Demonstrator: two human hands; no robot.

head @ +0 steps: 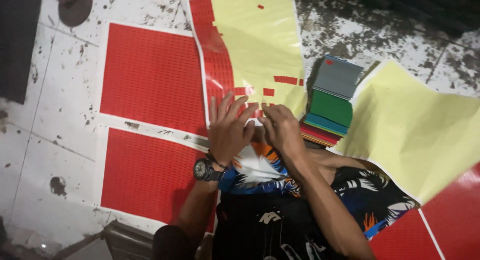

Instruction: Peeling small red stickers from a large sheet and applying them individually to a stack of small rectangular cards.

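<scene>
Peeling small red stickers off the glossy sticker sheet with yellow backing (250, 45) seems the step in hand. The left hand (229, 130) lies flat, fingers spread, pinning the sheet's lower edge on the knee; the right hand (281, 126) has fingertips pinched narrow at that edge, though what they hold I cannot tell. Lifting one calls for a fine nail-tip grip. A stack of coloured cards (330, 102) sits just beside.

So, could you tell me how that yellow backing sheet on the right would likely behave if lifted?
The yellow backing sheet looks thin and already buckles, so probably floppy and light. Its glossy face suggests it may slide easily.
</scene>
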